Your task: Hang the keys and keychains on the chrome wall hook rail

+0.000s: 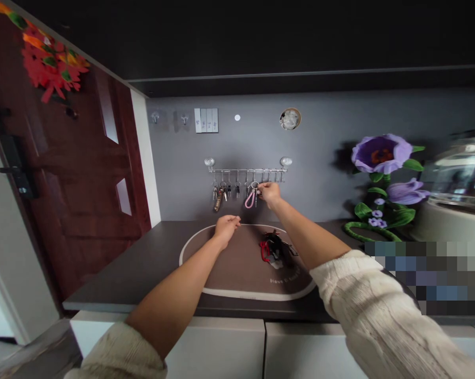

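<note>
At the wall rack point(245, 170), a clear bar with several hooks, my right hand point(269, 195) pinches a key ring point(255, 185). A pink strap point(250, 199) hangs from this ring beside a key. My left hand point(226, 230) is lower and to the left, above the mat, its fingers drawn together with nothing visible in them. Several bunches of keys point(224, 191) hang on the hooks to the left, one with a brown tag point(218, 201). On the mat lies a dark pile of keys and straps point(277, 248) with a red carabiner-like piece point(265, 251).
The brown oval mat point(229, 273) with a pale rim covers part of the dark counter point(142, 263). Purple fabric flowers point(382, 152) and a glass-topped appliance point(458, 210) stand right. A black cabinet point(285, 42) overhangs. A dark red door point(75, 184) is left.
</note>
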Demonstrator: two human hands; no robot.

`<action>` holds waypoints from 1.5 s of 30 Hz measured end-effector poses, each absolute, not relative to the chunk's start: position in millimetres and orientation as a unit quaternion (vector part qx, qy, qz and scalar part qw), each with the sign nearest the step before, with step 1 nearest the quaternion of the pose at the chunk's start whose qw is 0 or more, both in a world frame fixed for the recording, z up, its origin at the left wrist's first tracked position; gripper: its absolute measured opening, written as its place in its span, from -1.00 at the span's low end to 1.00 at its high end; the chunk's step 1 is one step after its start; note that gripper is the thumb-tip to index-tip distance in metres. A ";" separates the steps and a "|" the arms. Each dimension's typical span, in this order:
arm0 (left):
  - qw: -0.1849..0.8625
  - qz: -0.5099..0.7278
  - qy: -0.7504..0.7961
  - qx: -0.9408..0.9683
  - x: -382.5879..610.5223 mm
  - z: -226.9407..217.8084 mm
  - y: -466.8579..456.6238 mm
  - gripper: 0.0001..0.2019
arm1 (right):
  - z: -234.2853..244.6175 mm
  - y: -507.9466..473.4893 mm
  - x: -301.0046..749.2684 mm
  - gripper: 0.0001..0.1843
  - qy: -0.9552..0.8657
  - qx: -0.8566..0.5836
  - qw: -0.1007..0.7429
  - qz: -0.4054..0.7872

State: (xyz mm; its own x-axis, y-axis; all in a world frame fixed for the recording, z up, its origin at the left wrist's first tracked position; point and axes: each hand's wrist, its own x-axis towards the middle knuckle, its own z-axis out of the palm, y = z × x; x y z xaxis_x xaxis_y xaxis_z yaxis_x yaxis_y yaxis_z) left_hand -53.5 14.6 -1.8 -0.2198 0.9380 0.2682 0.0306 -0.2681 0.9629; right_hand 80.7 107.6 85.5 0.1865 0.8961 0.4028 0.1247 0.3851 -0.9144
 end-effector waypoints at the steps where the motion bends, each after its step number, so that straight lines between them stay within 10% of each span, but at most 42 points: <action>1: 0.368 0.614 0.481 0.505 -53.4 -1.5 14.2 -0.85 | 84.4 109.0 81.5 -0.89 -0.563 -0.460 0.617 0.301; 45: 0.242 0.394 0.479 0.746 -8.4 -6.4 -18.2 -0.87 | 21.8 -14.7 126.6 -0.79 -0.634 -0.336 0.589 0.371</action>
